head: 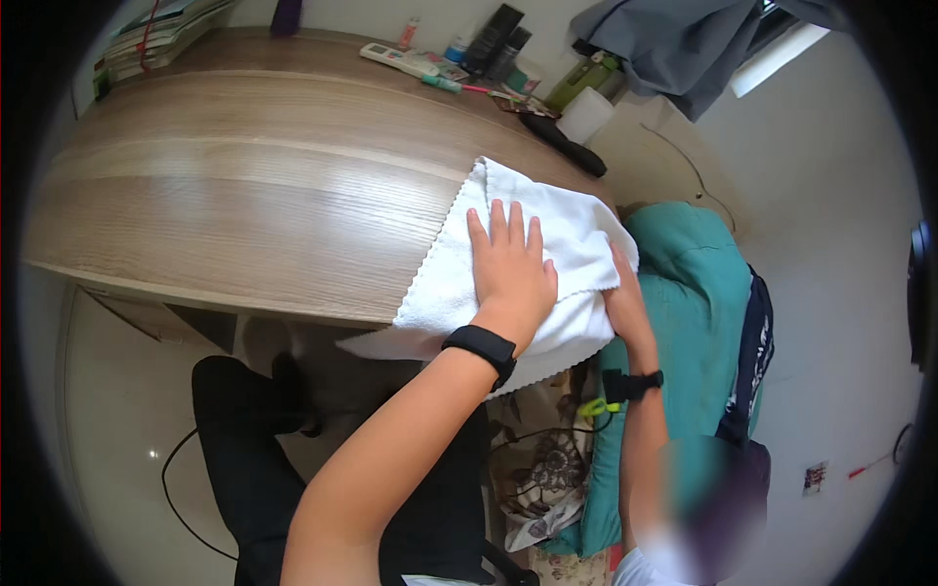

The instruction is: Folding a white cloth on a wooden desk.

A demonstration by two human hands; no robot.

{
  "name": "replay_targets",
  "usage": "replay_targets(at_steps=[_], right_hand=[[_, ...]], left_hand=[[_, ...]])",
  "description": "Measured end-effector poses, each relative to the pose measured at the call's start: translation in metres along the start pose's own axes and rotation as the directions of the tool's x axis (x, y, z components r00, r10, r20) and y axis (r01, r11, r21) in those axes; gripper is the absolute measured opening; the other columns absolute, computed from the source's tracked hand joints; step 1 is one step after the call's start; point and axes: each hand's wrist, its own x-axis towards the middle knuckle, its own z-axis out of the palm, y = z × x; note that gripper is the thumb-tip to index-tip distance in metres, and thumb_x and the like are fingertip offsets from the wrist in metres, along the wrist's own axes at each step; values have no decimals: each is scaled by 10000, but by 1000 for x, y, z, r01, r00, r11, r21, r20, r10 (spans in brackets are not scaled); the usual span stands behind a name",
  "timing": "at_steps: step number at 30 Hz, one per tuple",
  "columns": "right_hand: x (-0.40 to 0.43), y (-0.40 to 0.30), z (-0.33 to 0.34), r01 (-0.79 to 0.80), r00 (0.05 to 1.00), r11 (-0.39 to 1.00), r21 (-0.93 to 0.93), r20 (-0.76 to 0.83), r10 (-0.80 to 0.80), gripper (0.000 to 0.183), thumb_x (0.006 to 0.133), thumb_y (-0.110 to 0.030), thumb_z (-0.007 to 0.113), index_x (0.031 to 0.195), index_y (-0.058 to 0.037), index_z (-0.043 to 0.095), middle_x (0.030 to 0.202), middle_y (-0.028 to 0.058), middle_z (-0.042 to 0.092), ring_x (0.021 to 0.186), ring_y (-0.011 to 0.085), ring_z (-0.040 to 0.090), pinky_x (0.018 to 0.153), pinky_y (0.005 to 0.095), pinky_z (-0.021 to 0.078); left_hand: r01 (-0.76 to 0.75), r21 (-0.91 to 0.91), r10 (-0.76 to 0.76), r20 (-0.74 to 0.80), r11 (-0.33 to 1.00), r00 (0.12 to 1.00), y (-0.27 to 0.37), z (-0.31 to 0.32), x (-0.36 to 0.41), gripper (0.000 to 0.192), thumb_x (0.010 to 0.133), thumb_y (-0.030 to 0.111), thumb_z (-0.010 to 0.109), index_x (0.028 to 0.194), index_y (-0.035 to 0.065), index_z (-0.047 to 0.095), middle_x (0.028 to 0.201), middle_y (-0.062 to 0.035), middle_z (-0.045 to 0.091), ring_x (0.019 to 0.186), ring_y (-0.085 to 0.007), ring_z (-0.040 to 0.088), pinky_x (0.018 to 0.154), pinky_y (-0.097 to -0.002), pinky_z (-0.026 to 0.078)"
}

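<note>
A white cloth [440,293] with a scalloped edge is spread in loose folds over the right end of a wood-grain desk [256,190]. Part of it hangs past the desk's front edge. My left hand [515,271] lies flat on top of the cloth, palm down, fingers apart. At the cloth's right side, my right hand [626,300] touches it near the desk end. Folds hide part of that hand, so its grip on the fabric is unclear. Both wrists wear black bands.
Along the desk's back stand a white remote control [399,60], dark bottles [495,44], a green-capped marker [442,83] and a white cylindrical object [586,115]. A black case-like object [564,143] lies nearby. Green bedding [681,315] adjoins the desk's right end. Papers [161,36] are stacked far left.
</note>
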Motion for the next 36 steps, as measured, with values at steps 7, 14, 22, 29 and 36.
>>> replay_targets(at_steps=[7,14,22,29,36], right_hand=[[-19,30,18,32,997,999,-20,-67,-33,558,989,-175,535,1521,-51,424,1573,175,438,1464,448,341,1198,492,269],[-3,63,-6,92,996,988,-126,6,-92,575,1010,-276,530,1528,-51,425,1610,194,376,1482,420,333,1217,463,265],[-42,49,1,19,998,999,-34,-54,-21,564,1012,-212,498,1552,-89,393,1615,186,366,1487,451,304,1199,528,252],[-14,62,-1,12,1000,995,97,-22,-10,536,1003,-213,527,1511,-65,448,1595,216,383,1455,493,325,1195,470,289],[-39,41,-2,-9,996,1000,28,-85,11,510,978,-160,533,1480,-79,485,1497,229,483,1358,476,436,1120,491,363]], left_hand=[[-3,-17,3,47,1000,999,12,8,1,615,995,427,455,1532,128,469,1625,-130,374,1534,-335,244,1227,-620,92],[-6,-18,6,25,1000,1000,24,10,10,616,1002,428,431,1537,124,462,1625,-132,372,1538,-335,238,1227,-616,101],[-85,-50,89,78,995,993,37,15,2,614,1001,427,435,1535,126,464,1625,-132,374,1536,-339,242,1223,-626,99],[22,0,-22,65,1000,998,45,25,17,611,1007,427,423,1544,138,454,1636,-114,362,1540,-341,234,1227,-621,85],[-70,-54,75,84,996,994,39,12,0,628,990,452,454,1532,134,472,1628,-134,370,1531,-353,252,1228,-631,89]])
